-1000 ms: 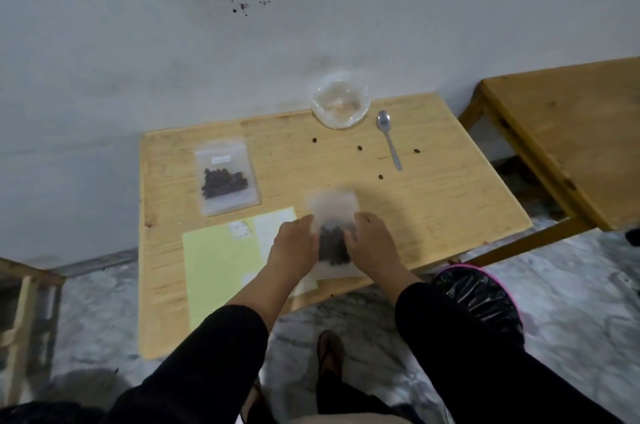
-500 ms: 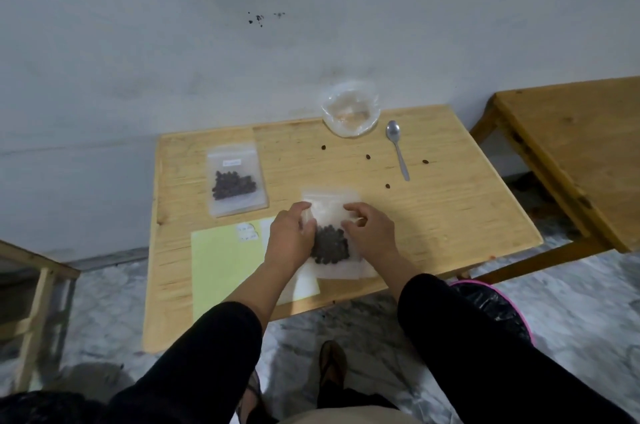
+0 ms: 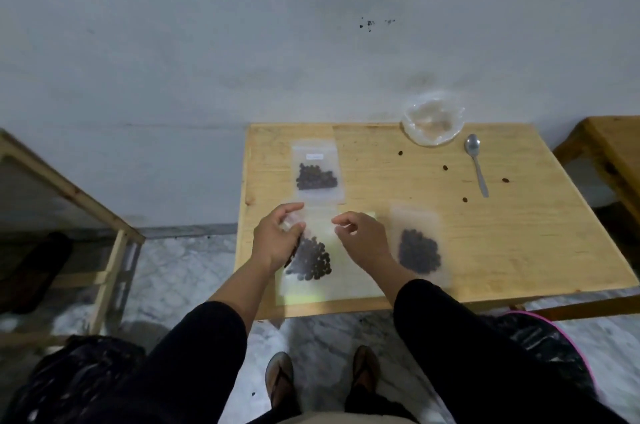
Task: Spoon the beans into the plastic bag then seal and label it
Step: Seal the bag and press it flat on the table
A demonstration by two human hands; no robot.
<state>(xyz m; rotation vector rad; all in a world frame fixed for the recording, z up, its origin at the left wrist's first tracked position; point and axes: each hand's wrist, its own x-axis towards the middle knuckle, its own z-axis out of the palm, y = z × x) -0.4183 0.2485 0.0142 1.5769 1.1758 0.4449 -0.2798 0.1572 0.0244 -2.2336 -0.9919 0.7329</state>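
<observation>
A clear plastic bag of beans (image 3: pixel 309 259) was gripped at its upper left edge by the left hand (image 3: pixel 275 240), lying on a yellow-green sheet (image 3: pixel 349 279) on the wooden table (image 3: pixel 502 236). The right hand (image 3: pixel 363 240) was held loosely curled over the sheet, nothing in it. A second filled bag (image 3: pixel 419 252) lay just right, a labelled one (image 3: pixel 317 171) beyond. A spoon (image 3: pixel 477 167) and an empty clear bowl (image 3: pixel 433 123) were seen farther back.

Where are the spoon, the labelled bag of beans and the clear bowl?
spoon (image 3: pixel 477 167): head view, on its handle.
labelled bag of beans (image 3: pixel 317 177): head view, on the dark beans inside.
clear bowl (image 3: pixel 412 127): head view, on its left rim.
</observation>
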